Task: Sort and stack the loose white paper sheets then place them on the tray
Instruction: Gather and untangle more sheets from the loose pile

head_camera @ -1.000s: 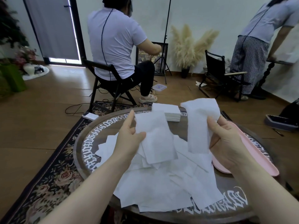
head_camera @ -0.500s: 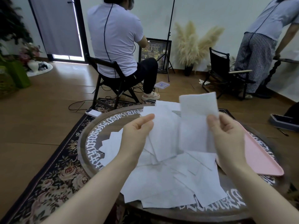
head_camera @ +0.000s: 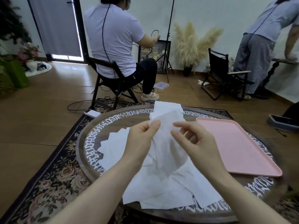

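Your worktop (head_camera: 90, 131) is round, dark wood, w/ a band of white ornate lettering round the rim. Loose sheets (head_camera: 161, 188) lie across its middle and near edge: thin, white, rectangular, soft-looking like tissue, overlapping at all angles, a few corners past the near rim. A neater stack (head_camera: 168, 106) of the same white sheets sits at the far edge. The tray (head_camera: 239, 143) is pink, smooth plastic, rectangular w/ rounded corners and a low raised lip; it lies flat on the right side of the worktop, just beside the loose sheets, nothing on it.

Your left hand (head_camera: 142, 136) pinches the top corner of a held sheet (head_camera: 166, 136) between thumb and forefinger, other fingers curled in behind. The sheet hangs limp and slightly creased, above the pile, its lower end down among the loose sheets. Your right hand (head_camera: 195, 143) is just beside it, fingers spread and loosely bent, forefinger stretched toward the sheet's right edge; can't tell if it touches, and it grips nothing clearly.

Behind: a person on a black folding chair (head_camera: 111, 81), back to you; a 2nd black chair (head_camera: 221, 75) right; pampas grass (head_camera: 194, 44) in a dark vase by the wall; floral rug (head_camera: 53, 175) under the worktop on wood floor.
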